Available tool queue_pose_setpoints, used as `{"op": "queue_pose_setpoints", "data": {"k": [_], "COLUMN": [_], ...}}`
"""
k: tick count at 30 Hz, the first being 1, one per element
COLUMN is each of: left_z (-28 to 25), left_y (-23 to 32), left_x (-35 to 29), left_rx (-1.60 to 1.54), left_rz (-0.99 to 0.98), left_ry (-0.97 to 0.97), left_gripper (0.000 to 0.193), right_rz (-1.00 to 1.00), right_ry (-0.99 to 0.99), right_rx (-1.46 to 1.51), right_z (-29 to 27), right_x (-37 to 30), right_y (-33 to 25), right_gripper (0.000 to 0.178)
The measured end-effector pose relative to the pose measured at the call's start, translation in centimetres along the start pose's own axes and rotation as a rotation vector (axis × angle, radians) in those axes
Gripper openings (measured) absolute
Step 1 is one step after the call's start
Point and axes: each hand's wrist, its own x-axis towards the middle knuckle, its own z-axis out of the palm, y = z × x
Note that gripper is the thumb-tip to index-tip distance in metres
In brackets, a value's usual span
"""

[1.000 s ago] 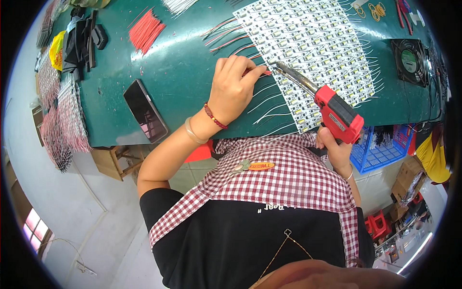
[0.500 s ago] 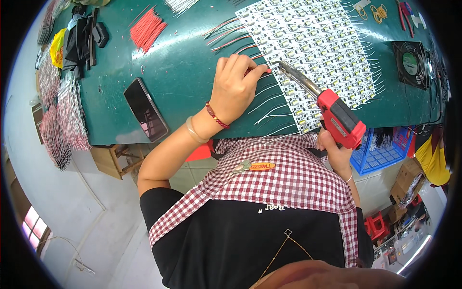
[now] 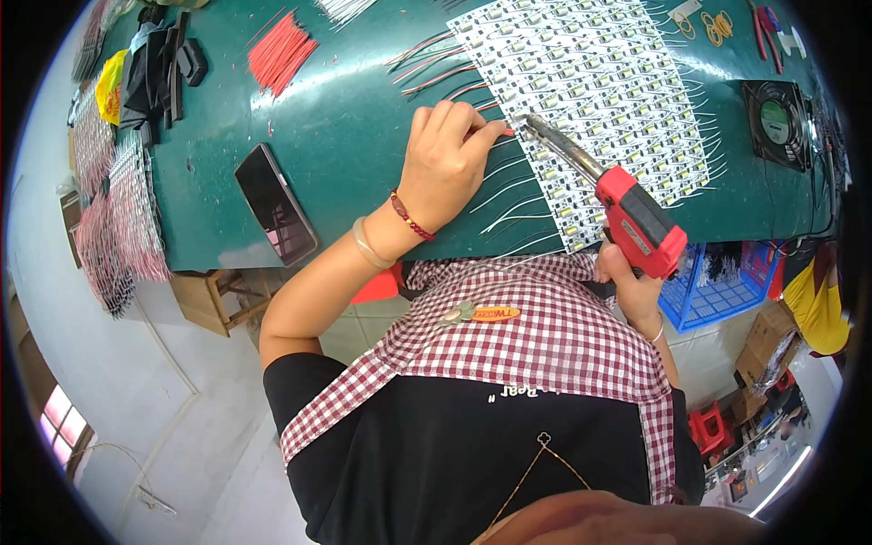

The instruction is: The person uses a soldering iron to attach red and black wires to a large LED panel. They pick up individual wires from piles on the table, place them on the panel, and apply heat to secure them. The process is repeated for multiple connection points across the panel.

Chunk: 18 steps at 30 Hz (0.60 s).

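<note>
A red and black soldering gun point(image 3: 636, 218) is gripped in my right hand point(image 3: 629, 282), its metal tip resting at the left edge of a white sheet of small circuit boards point(image 3: 590, 100). Close to that tip, my left hand point(image 3: 445, 159) pinches a short red wire point(image 3: 508, 133) and holds its end at the board's edge. Red, black and white wires stick out from the left side of the sheet, and white ones from its right side. The fingertips of my left hand are partly hidden behind the hand itself.
On the green table lie a bundle of red wires point(image 3: 282, 54), a phone point(image 3: 276, 204) and rubber bands point(image 3: 717, 29). A black fan point(image 3: 775, 124) stands at the right, red-handled pliers point(image 3: 766, 38) beyond it. Wired boards point(image 3: 136, 209) hang over the left edge; a blue crate point(image 3: 718, 286) sits below right.
Hardly anything differs: the soldering gun has shifted very slightly left at its body. My left hand keeps its pinch on the red wire in nearly the same place.
</note>
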Motion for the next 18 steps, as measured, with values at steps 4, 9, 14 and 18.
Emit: {"op": "queue_pose_setpoints", "data": {"k": [4, 9, 14, 18], "left_z": [0.0, 0.0, -0.3, -0.9], "left_y": [0.1, 0.0, 0.1, 1.2], "left_x": [0.0, 0.0, 0.2, 0.1], "left_rx": [0.000, 0.016, 0.063, 0.056], "left_rz": [0.001, 0.008, 0.019, 0.028], "left_ry": [-0.001, 0.002, 0.029, 0.061], "left_gripper": [0.027, 0.027, 0.027, 0.021], "right_rz": [-0.060, -0.037, -0.039, -0.067], "right_ry": [-0.001, -0.014, -0.027, -0.045], "right_rx": [0.047, 0.190, 0.203, 0.193], "right_z": [0.1, -0.1, -0.2, -0.2], "right_x": [-0.1, 0.0, -0.2, -0.4], "right_y": [-0.4, -1.1, -1.0, -0.7], "right_gripper": [0.031, 0.007, 0.006, 0.017]}}
